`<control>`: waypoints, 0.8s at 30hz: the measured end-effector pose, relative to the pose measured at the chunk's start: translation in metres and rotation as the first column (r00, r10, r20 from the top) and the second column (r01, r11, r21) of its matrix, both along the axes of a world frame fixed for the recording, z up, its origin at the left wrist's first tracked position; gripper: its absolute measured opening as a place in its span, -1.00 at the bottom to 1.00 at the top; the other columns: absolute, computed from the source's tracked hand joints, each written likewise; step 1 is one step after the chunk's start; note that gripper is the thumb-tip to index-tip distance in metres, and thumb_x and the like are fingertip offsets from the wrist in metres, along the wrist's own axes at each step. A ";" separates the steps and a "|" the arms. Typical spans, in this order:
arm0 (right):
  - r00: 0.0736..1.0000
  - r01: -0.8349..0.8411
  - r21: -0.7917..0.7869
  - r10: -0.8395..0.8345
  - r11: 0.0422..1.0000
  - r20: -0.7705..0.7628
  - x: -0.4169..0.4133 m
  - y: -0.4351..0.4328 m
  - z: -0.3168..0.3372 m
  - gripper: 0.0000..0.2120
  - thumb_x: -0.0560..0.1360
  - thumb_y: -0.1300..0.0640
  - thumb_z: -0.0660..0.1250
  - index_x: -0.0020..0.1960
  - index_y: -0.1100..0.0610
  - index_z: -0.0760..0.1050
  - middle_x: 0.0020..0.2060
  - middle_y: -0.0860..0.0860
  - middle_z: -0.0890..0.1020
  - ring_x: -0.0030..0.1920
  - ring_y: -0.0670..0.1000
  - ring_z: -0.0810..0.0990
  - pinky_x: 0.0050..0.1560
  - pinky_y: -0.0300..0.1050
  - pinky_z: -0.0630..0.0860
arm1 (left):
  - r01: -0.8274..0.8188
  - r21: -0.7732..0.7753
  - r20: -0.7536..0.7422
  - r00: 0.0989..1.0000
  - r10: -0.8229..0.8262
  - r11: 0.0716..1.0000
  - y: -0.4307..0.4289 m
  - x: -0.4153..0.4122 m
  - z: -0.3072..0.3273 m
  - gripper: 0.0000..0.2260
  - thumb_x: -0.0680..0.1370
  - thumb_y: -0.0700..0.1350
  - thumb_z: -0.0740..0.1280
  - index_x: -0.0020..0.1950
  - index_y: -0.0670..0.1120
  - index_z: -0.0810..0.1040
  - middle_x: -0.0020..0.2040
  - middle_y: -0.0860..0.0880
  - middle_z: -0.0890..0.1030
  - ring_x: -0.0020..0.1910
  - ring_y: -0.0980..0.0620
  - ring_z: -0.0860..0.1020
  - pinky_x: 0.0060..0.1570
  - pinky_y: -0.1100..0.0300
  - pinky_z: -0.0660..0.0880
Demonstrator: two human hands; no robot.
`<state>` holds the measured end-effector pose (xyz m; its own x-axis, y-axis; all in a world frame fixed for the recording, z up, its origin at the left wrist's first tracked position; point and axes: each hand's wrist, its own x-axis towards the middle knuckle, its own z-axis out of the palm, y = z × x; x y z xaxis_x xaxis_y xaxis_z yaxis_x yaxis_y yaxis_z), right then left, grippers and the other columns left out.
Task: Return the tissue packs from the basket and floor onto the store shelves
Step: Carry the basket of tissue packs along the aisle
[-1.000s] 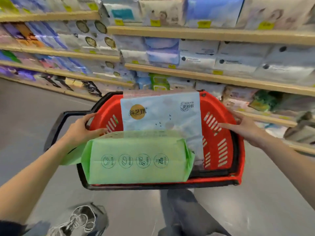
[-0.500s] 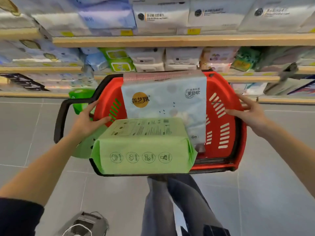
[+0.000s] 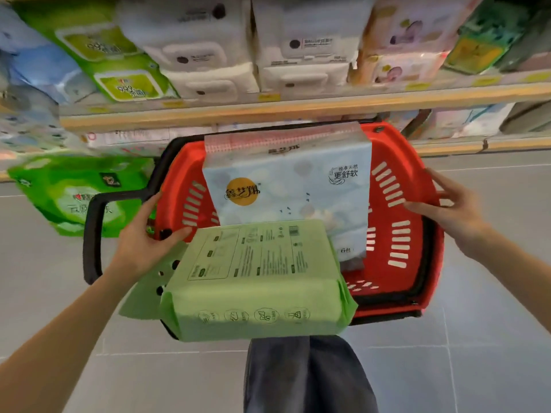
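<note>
A red basket (image 3: 399, 234) with a black handle (image 3: 92, 234) is held up in front of me over the grey floor. My left hand (image 3: 146, 242) grips its left rim. My right hand (image 3: 444, 207) holds its right rim, fingers spread over the edge. Inside, a pale blue and white tissue pack (image 3: 286, 186) with an orange round logo stands upright against the far wall. A light green tissue pack (image 3: 256, 281) lies across the near rim, sticking out toward me. A bright green tissue pack (image 3: 68, 192) lies on the floor at the left, by the shelf base.
Wooden store shelves (image 3: 298, 108) run across the top, stocked with white, green, blue and pink tissue and wipe packs. A lower shelf (image 3: 483, 144) shows behind the basket at right. My dark trouser legs (image 3: 307, 374) are below the basket.
The view has closed in on the shelves and dropped lower. The basket stays in both hands with the same two packs, and the green pack on the floor has come into fuller view at left.
</note>
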<state>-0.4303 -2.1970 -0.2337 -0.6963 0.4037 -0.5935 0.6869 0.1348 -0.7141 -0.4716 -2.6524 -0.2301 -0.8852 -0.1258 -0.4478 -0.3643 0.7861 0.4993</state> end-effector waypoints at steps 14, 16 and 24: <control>0.988 0.147 0.021 -0.145 0.989 -0.046 -0.046 -0.011 -0.118 -0.36 0.35 0.24 0.46 0.35 -0.08 0.37 -0.09 -0.12 0.51 -0.16 -0.11 0.57 -0.28 -0.22 0.51 | -0.016 0.041 -0.128 0.992 0.021 0.999 -0.002 -0.046 -0.123 -0.36 0.33 0.13 0.47 0.30 0.26 0.20 0.24 -0.08 0.49 0.01 0.01 0.45 0.04 0.06 0.43; 0.989 0.142 0.032 -0.140 0.989 -0.046 -0.048 -0.013 -0.119 -0.36 0.35 0.23 0.46 0.35 -0.09 0.37 -0.08 -0.14 0.52 -0.16 -0.12 0.57 -0.30 -0.22 0.50 | 0.000 0.039 -0.130 0.991 0.005 0.999 -0.004 -0.048 -0.126 -0.34 0.32 0.15 0.47 0.33 0.21 0.23 0.26 -0.09 0.48 0.01 0.01 0.45 0.03 0.08 0.43; 0.991 0.134 0.059 -0.134 0.989 -0.018 -0.045 -0.020 -0.112 -0.37 0.38 0.23 0.43 0.37 -0.11 0.34 -0.09 -0.14 0.52 -0.15 -0.10 0.56 -0.12 -0.09 0.51 | 0.029 0.056 -0.085 0.996 -0.024 0.998 -0.016 -0.047 -0.133 -0.20 0.30 0.24 0.43 0.45 0.12 0.18 0.32 -0.08 0.45 0.11 0.04 0.42 0.11 0.08 0.38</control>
<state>-0.4754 -2.2169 -0.3457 -0.6414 0.5286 -0.5561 0.6918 0.0851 -0.7170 -0.5181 -2.6684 -0.3634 -0.9226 -0.0781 -0.3778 -0.2988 0.7640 0.5718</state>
